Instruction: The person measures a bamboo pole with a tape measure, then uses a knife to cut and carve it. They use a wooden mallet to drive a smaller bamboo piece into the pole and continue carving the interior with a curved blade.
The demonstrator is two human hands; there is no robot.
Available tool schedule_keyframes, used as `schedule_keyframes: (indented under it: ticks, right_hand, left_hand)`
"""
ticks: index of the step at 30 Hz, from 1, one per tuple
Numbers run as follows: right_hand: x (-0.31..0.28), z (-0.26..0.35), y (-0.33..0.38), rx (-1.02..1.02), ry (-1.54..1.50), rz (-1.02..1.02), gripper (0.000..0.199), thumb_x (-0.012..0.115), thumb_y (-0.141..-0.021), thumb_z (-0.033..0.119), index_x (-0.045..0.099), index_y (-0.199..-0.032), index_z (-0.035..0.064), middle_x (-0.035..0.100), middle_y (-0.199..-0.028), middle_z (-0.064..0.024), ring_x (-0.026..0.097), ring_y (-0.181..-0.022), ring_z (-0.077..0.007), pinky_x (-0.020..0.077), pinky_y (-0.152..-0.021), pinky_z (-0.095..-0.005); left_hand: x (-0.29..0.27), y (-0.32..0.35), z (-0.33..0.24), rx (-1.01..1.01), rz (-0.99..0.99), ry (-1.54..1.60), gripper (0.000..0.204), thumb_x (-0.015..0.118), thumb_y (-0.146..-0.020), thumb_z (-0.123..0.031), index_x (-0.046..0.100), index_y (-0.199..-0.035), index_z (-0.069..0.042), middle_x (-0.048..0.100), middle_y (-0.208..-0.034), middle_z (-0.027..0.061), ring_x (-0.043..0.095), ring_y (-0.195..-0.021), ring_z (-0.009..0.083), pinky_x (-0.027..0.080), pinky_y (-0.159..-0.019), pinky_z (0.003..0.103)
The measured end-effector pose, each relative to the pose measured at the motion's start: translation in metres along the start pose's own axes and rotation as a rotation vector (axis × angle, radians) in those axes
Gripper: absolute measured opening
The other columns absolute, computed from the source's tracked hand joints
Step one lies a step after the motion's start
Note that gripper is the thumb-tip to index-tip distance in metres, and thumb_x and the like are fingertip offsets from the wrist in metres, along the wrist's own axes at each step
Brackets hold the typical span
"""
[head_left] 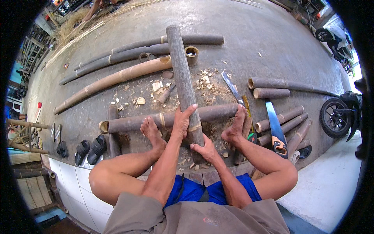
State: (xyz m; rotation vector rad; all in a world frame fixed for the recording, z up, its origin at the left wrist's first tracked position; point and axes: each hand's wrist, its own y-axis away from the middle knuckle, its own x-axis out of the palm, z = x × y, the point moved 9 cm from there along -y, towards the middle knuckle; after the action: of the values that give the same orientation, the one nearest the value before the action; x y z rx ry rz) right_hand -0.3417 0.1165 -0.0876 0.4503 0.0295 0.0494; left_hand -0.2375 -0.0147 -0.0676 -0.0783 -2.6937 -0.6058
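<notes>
A thick grey bamboo pole (pixel 181 74) points away from me, crossing over a second bamboo pole (pixel 136 123) that lies sideways. My left hand (pixel 182 121) wraps its left side just above a pale node ring. Lower down, near the pole's close end, my right hand (pixel 206 149) grips it from the right, thumb on top. Both hands are closed, though the fingers underneath are hidden. My bare feet press on the sideways pole, one on either side of the upper one. Its left end is open and hollow; a shorter bamboo piece (pixel 113 134) sits underneath near that end.
Beyond lie long bamboo poles (pixel 113 80), a short bamboo ring (pixel 191 55) and scattered wood chips (pixel 206 82). To the right are a long blade (pixel 231 86), a handsaw (pixel 274 124) and cut bamboo lengths (pixel 286 119). Sandals (pixel 89 150) sit left; a motorbike wheel (pixel 335 118) stands far right.
</notes>
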Motion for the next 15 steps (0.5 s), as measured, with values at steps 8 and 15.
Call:
schedule_keyframes:
  ticks: [8,15]
  right_hand:
    - [-0.013,-0.04,0.018,-0.126,0.884,-0.147,0.058,0.075,-0.084,0.051,0.06,-0.111,0.0021,0.065,-0.107,-0.0218,0.064,-0.101,-0.0432,0.0545,-0.081,-0.0523]
    - [0.016,-0.125,0.009,-0.116,1.124,-0.042,0.044,0.071,-0.088,0.03,0.053,-0.119,0.0042,0.059,-0.111,-0.0226,0.062,-0.104,-0.0444,0.0565,-0.081,-0.0543]
  left_hand:
    - [0.001,-0.005,-0.129,0.489,-0.096,-0.259,0.065,0.087,-0.076,-0.028,0.056,-0.127,-0.001,0.067,-0.109,0.0101,0.066,-0.094,0.0198,0.055,-0.085,0.034]
    - [0.021,-0.007,-0.212,0.806,-0.09,-0.149,0.046,0.085,-0.083,-0.022,0.061,-0.116,-0.002,0.069,-0.106,0.0064,0.067,-0.096,0.017,0.055,-0.089,0.033]
